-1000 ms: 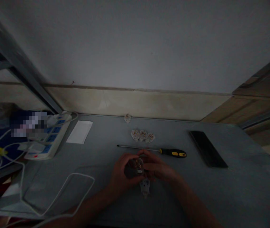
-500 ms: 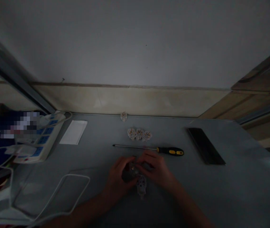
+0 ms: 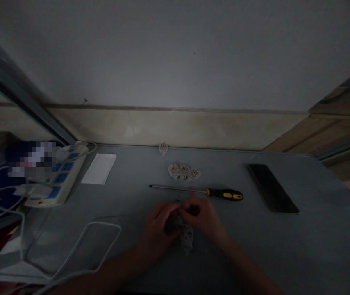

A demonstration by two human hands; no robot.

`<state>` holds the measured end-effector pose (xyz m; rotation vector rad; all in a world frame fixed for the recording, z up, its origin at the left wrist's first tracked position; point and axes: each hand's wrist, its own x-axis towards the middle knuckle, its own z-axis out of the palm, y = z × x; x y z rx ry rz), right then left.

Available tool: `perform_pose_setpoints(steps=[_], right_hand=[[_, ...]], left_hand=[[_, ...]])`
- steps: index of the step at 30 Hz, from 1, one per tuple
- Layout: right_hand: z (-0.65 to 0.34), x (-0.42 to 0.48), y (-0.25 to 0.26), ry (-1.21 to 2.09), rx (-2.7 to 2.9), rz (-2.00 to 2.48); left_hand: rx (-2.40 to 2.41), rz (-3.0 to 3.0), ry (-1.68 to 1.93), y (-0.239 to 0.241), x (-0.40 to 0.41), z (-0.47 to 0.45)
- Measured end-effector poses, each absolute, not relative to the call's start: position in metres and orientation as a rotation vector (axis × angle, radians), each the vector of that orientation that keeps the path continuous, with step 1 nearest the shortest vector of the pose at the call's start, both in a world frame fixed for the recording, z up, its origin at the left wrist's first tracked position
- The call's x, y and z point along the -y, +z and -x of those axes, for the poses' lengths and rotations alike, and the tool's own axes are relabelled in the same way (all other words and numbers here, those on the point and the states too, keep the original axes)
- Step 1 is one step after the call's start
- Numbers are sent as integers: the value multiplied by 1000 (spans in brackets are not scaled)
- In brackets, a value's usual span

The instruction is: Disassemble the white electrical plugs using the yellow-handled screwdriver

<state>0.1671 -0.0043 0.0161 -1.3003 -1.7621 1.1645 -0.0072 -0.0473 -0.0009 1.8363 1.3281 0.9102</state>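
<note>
In the head view, the one view I have, I work low over the grey table (image 3: 230, 233), and I judge the piece in my grip to be unfinished. My left hand (image 3: 157, 225) is curled around a small plastic piece (image 3: 174, 222), thumb and fingers closing on its sides, right in front of me. My right hand (image 3: 203, 215) has its fingertips pinched together at the edge of that piece; they hide what they press, so I cannot tell whether they grasp a part of it. Just below my fingers lies a clear cover (image 3: 187, 240) with dark holes, not joined to anything that I can make out. Farther off, a row of three pieces (image 3: 184, 172) and a single piece (image 3: 163, 148) near the wall (image 3: 175, 57) show bare metal contacts; by my reading, those four are uncovered and left to do, though I cannot be sure. The screwdriver (image 3: 216, 193) lies free between the row and my hands, so no screw is being turned.
</note>
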Motion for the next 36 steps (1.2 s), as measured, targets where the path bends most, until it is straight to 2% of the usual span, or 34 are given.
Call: perform_pose_setpoints(steps=[4, 15, 25, 30, 36], right_hand=[[-169, 2, 19, 1267, 1696, 1358], [-181, -3, 27, 1276, 1691, 1441], [-193, -15, 16, 905, 1766, 1638], [-191, -12, 14, 795, 1809, 1544], [-185, -4, 23, 822, 1973, 1139]], left_hand=[[-1311, -1855, 895, 0, 46, 7], [-1360, -1772, 911, 4, 42, 7], [-1405, -1585, 1016, 14, 39, 11], [-1400, -1564, 1033, 15, 37, 12], [-1389, -1682, 1040, 9, 37, 12]])
